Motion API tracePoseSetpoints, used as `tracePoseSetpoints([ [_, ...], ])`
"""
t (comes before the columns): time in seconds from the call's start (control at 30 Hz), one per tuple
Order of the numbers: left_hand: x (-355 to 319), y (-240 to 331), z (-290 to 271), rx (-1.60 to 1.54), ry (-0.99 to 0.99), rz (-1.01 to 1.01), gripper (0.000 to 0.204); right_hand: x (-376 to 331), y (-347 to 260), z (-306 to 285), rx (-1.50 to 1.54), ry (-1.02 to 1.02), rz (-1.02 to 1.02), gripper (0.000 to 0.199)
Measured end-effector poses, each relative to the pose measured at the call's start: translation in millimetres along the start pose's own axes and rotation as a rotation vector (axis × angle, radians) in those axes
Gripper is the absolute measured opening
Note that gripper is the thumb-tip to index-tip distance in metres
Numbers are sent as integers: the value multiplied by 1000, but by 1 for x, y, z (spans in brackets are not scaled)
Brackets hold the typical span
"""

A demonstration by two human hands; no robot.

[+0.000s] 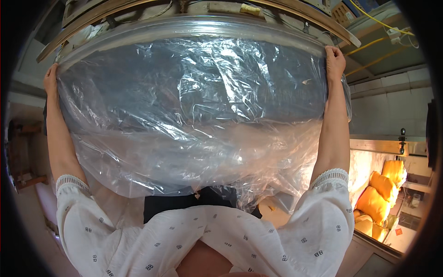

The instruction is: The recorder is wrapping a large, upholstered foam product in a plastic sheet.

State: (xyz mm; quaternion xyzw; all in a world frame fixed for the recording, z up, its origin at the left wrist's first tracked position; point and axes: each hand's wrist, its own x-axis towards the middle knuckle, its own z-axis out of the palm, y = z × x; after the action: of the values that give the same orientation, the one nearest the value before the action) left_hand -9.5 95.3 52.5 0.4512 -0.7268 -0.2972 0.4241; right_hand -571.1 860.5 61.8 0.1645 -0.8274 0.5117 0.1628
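**Operator:** Plastic bag (194, 115), clear and large, is spread wide between my two raised arms, in front of a metal-rimmed machine frame (203, 25). It hangs from the upper edge down to my chest. A dark garment or fabric piece (189, 201) shows below its bottom edge.

**Trainee:** Which step is this?

**Operator:** I judge it as the spreading or opening step: the sheet is pulled taut at the top, slack and wrinkled lower down. My left hand (50, 78) is curled around the bag's left top corner; my right hand (334, 60) is clenched on the right top corner. A following move would call for even tension on both corners, so that the film neither slips nor tears.

**Trainee:** What cannot be confirmed?

**Operator:** Whether the bag holds anything; the dark area behind the film may be contents or machine. The fingertips are hidden in folds. The orange cushions (380, 189) at right are partly cut off. Yellow cables (374, 46) run out of view above.
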Motion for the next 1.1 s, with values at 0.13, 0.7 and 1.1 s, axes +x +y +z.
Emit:
tracePoseSetpoints([
  [0.13,9,1,14,173,32,-36,50,16,18,-11,-253,96,-48,34],
  [0.7,16,-12,14,197,-55,-49,44,28,23,-28,-245,135,-61,43],
  [1.1,2,79,-95,1280,50,286,43,-114,-113,-88,170,-602,117,19],
])
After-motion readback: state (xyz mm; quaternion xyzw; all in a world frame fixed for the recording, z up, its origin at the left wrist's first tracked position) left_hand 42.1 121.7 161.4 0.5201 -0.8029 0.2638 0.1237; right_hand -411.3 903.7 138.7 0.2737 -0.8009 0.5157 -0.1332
